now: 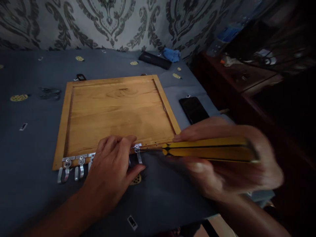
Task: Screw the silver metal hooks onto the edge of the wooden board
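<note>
A square wooden board (116, 112) lies flat on a dark blue cloth. Along its near edge sit several metal hooks (66, 169). My left hand (112, 168) rests palm down over that edge, fingers curled on the wood and covering some hooks; one hook (138, 154) shows just right of it. My right hand (229, 164), blurred by motion, grips a yellow and black screwdriver handle (209, 149) lying level. Its tip points left at the board's near right corner, close to that hook.
A black phone (194, 109) lies right of the board. Another dark flat device (155, 60) and a blue cloth (172, 54) lie at the back by the patterned wall. Dark wooden furniture (247, 79) with clutter stands at the right.
</note>
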Available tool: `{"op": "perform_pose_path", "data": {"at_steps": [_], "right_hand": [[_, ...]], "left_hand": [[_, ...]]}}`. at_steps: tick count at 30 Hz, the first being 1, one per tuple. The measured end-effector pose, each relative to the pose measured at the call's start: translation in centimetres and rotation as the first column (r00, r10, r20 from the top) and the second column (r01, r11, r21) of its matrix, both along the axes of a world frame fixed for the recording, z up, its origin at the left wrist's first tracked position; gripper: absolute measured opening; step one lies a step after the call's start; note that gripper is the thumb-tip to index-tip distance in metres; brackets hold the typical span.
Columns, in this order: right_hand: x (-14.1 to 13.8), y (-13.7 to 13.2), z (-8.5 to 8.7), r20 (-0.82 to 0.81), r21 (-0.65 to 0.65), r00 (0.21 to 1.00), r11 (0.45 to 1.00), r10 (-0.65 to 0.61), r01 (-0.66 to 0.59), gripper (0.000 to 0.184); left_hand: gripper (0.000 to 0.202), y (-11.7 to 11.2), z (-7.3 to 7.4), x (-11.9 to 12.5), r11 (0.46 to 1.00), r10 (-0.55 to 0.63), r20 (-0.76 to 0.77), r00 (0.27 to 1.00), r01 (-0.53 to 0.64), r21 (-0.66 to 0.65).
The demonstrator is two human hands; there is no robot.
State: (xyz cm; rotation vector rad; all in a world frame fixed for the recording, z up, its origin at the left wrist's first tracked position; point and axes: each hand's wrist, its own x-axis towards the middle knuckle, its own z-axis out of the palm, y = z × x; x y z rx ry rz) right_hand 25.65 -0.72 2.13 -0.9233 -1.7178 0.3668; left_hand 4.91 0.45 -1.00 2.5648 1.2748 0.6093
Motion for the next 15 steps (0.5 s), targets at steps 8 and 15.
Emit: {"op": "perform_pose_path", "data": {"at_steps": [8, 15], "right_hand": [[-1.04, 0.85, -0.24, 0.037, 0.081, 0.999, 0.997, 0.0, -0.003, 0.019], [-0.94, 0.84, -0.14, 0.134, 0.034, 0.991, 0.999, 0.014, -0.019, 0.019]], "left_hand": [[0.046, 0.2, -0.05, 0.06, 1.0, 0.008, 0.017, 1.0, -0.008, -0.019], [0.048, 0.2, -0.17, 0.02, 0.999, 0.011, 0.037, 0.999, -0.009, -0.048]]}}
